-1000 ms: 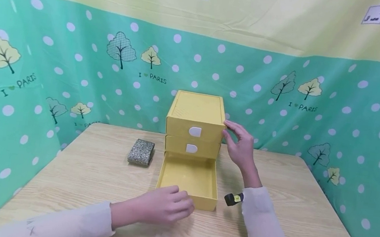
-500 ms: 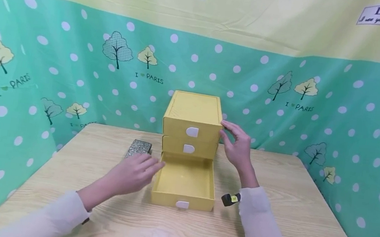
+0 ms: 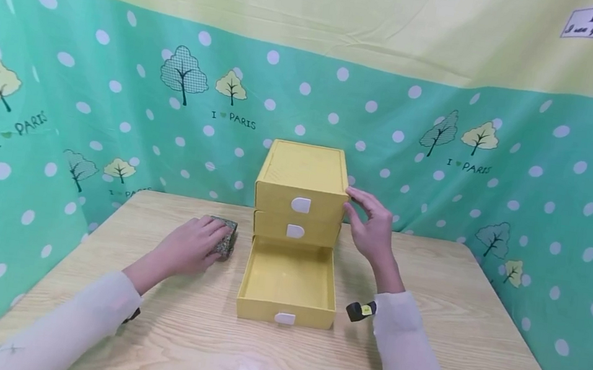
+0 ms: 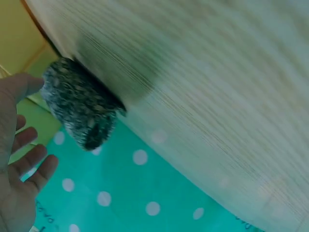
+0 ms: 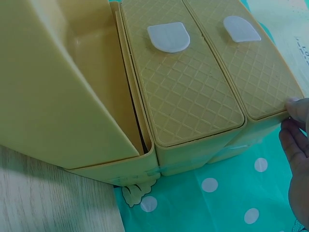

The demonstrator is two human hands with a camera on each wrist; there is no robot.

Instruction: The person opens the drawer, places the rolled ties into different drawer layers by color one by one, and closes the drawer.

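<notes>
My left hand [image 3: 193, 245] reaches over a small glittery black-and-silver wallet-like case [image 3: 229, 240] on the table and partly hides it. In the left wrist view, the thumb lies close by the case [image 4: 79, 104], while the other fingers are spread apart from it. My right hand [image 3: 372, 229] rests at the top right front corner of a yellow drawer cabinet [image 3: 307, 167]. In the right wrist view, its thumb touches the front of the top drawer [image 5: 256, 72] and the fingers lie along the side. The bottom drawer [image 3: 290, 275] is pulled out, with nothing inside.
The middle drawer [image 3: 265, 226] is closed. White tabs [image 3: 284, 319] serve as drawer pulls. Behind the wooden table [image 3: 185, 345] hangs a green curtain [image 3: 146, 84] with white dots and printed trees. A black wrist strap device [image 3: 360, 311] sits at the right sleeve.
My left hand has moved from the bottom drawer's front, leftward and away from me, to the glittery case. The right hand stays at the cabinet's corner. The bottom drawer remains out.
</notes>
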